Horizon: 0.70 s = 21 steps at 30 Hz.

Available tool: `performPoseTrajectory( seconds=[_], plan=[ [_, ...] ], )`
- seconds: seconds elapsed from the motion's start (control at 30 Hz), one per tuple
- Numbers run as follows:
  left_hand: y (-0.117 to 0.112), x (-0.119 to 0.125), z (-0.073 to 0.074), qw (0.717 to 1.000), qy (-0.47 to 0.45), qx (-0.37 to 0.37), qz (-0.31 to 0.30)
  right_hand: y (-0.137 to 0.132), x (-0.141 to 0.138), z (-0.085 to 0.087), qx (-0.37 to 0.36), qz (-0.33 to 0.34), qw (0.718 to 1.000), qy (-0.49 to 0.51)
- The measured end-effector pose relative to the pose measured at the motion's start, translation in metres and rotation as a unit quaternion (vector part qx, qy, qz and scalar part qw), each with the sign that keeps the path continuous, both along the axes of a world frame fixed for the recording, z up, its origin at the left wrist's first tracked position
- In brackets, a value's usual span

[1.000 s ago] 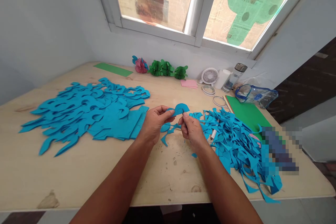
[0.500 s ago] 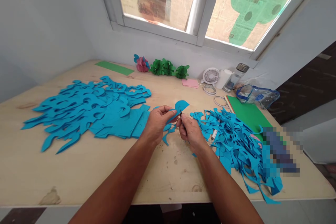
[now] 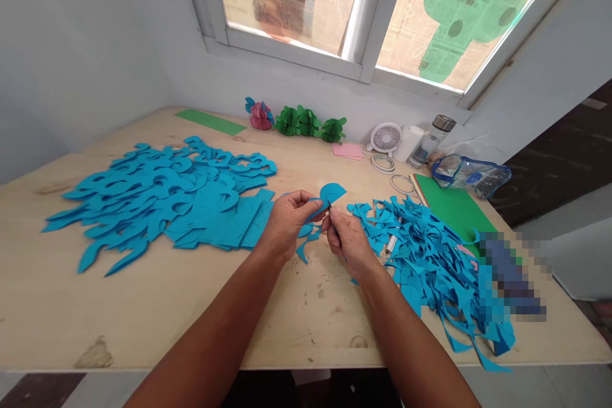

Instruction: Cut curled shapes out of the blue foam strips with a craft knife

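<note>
My left hand (image 3: 291,217) pinches a piece of blue paper (image 3: 331,192) with a rounded upper edge, held just above the table. In my right hand (image 3: 348,236) is a pair of scissors (image 3: 329,205); only the dark blades show, pointing up at the paper's lower edge, and the handles are hidden in my fingers. Left of my hands lie flat blue sheets (image 3: 210,226) and a spread of curved blue cutouts (image 3: 143,185). To the right is a heap of blue paper scraps (image 3: 430,261), with a white pen (image 3: 392,243) partly buried in it.
Along the wall stand green paper figures (image 3: 306,121), a pink paper figure (image 3: 261,116), a small fan (image 3: 385,138) and a glass bottle (image 3: 431,141). Tape rolls (image 3: 383,163), a clear pouch (image 3: 471,175) and green sheets (image 3: 449,204) lie at the right. A green strip (image 3: 210,121) lies far left.
The scissor blades look closer together against the blue paper, and less of them shows. Both hands keep nearly the same place; the view has shifted slightly.
</note>
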<state>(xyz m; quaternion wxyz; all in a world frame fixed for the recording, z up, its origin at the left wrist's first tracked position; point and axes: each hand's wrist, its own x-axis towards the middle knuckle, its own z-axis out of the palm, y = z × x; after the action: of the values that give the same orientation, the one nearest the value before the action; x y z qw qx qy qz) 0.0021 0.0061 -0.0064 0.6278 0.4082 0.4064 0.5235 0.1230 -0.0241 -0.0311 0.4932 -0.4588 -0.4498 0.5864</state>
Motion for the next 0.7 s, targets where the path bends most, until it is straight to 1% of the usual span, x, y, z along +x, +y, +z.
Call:
performPoseTrajectory(
  seconds=[0.27,0.5,0.7],
  plan=[
    [-0.0011,-0.0015,0.0041,1.000,0.010,0.003,-0.006,0.0007,0.0002,-0.0011,-0.008,0.004,1.000,-0.006],
    [-0.0011,-0.0016,0.0041,1.000,0.006,-0.004,-0.007,0.0006,-0.0006,-0.0006,-0.010,-0.004,1.000,-0.005],
    [-0.0016,-0.0026,0.0053,1.000,0.008,-0.008,-0.007,0.0020,0.0004,-0.0023,-0.015,-0.007,1.000,-0.024]
  ],
)
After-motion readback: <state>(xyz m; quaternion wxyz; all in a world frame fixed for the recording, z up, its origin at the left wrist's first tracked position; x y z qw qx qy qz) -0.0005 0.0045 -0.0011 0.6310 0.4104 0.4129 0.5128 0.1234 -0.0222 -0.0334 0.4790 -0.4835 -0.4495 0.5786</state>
